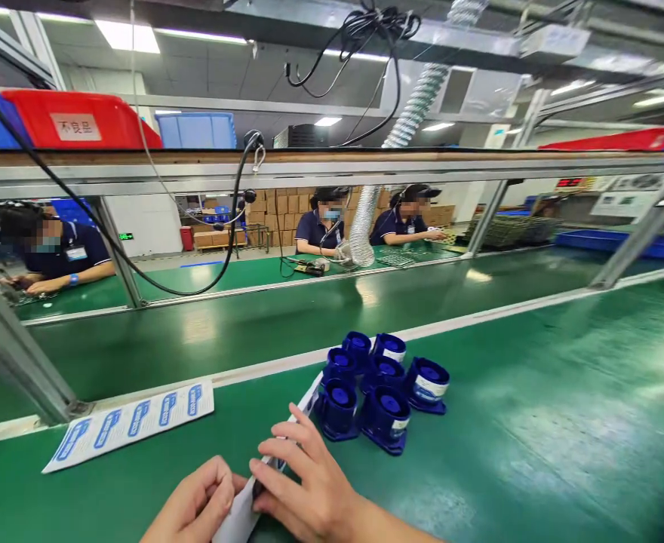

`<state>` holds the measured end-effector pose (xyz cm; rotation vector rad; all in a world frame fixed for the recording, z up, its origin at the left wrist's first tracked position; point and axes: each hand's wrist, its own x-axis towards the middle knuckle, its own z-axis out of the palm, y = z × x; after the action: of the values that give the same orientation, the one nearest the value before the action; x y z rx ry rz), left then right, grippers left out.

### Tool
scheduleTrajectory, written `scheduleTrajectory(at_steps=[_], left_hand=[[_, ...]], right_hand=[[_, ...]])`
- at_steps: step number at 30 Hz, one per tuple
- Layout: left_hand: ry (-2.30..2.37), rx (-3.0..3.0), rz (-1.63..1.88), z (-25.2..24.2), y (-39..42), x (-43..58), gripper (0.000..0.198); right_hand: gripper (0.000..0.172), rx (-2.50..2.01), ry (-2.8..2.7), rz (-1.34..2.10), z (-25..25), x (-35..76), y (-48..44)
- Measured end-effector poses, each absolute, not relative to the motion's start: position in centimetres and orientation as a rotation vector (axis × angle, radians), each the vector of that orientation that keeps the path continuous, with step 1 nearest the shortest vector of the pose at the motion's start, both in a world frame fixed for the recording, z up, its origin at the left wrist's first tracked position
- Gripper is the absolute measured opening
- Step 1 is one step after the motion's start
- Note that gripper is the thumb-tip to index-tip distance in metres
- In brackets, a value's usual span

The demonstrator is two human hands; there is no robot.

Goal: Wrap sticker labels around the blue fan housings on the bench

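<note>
Label strip (241,514), thin, floppy and perhaps slick-backed, sits at 6 o'clock over the counter (536,422), left hand (196,507) and right hand (309,486) both pinching its near end, best gripped by the edges, blue housings (385,388) at 1 o'clock.

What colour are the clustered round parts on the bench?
Dark blue parts, seen in head view.

Ceiling: lit light panels (127,35); ribbed duct hose (416,98) and black cables (366,30) hanging.
Shelf rail (332,167): grey metal, overhead; red bin (77,121) and blue bin (196,130) on top.
Benches: green mat (536,422); green conveyor belt (264,324) beyond it.
Far side: three seated co-workers (321,226); cardboard boxes (287,204) stacked behind.
</note>
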<state>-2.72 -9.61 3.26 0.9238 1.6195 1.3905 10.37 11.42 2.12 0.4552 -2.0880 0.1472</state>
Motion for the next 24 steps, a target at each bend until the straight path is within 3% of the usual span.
scheduleTrajectory(at_steps=[16, 24], left_hand=[[1.649, 0.827, 1.391, 5.1, -9.2, -2.1, 0.071], [2.03, 0.839, 1.24, 4.2, -9.9, -5.7, 0.069]], right_hand=[[0.017, 0.502, -2.073, 0.103, 2.5, 10.0, 11.4], [0.022, 0.575, -2.047, 0.201, 2.0, 10.0, 12.0]])
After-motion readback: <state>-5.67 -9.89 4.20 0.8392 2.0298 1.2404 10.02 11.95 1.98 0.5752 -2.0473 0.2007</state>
